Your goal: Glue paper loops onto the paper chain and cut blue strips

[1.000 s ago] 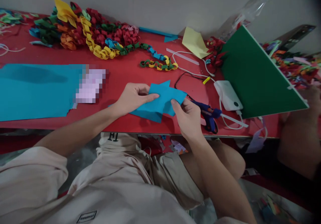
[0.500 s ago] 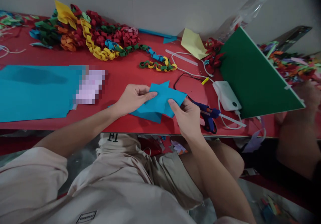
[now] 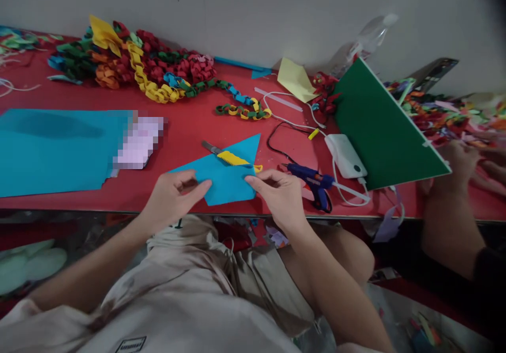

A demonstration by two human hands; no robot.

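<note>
One red table (image 3: pixel 190 121) runs across the middle of the frame, against a pale wall. One big blue sheet (image 3: pixel 51 150) lies flat at centre left. One green board (image 3: pixel 379 126) leans tilted at centre right. One heap of paper chains (image 3: pixel 146 68) in many colours sits upper left, a tail of links trailing toward the centre. One yellow folded paper (image 3: pixel 294 79) lies top centre.

One blue paper piece (image 3: pixel 225 176), roughly triangular, lies at the table's near edge, centre frame. The left hand (image 3: pixel 172 200) is at its lower left corner, fingers curled, fingertips pinching that edge. The right hand (image 3: pixel 279 197) is at its lower right corner, thumb and forefinger closed on the paper's edge. So the piece sits between the two hands, both gripping it.

One yellow-handled cutter (image 3: pixel 227 156) rests on top of the piece, just above the hands. One blue glue gun (image 3: pixel 312 179) lies just right of the right hand. One white power bank (image 3: pixel 344 155) is beside it, cable attached.

Another person's hands (image 3: pixel 462 158) work at far right.
</note>
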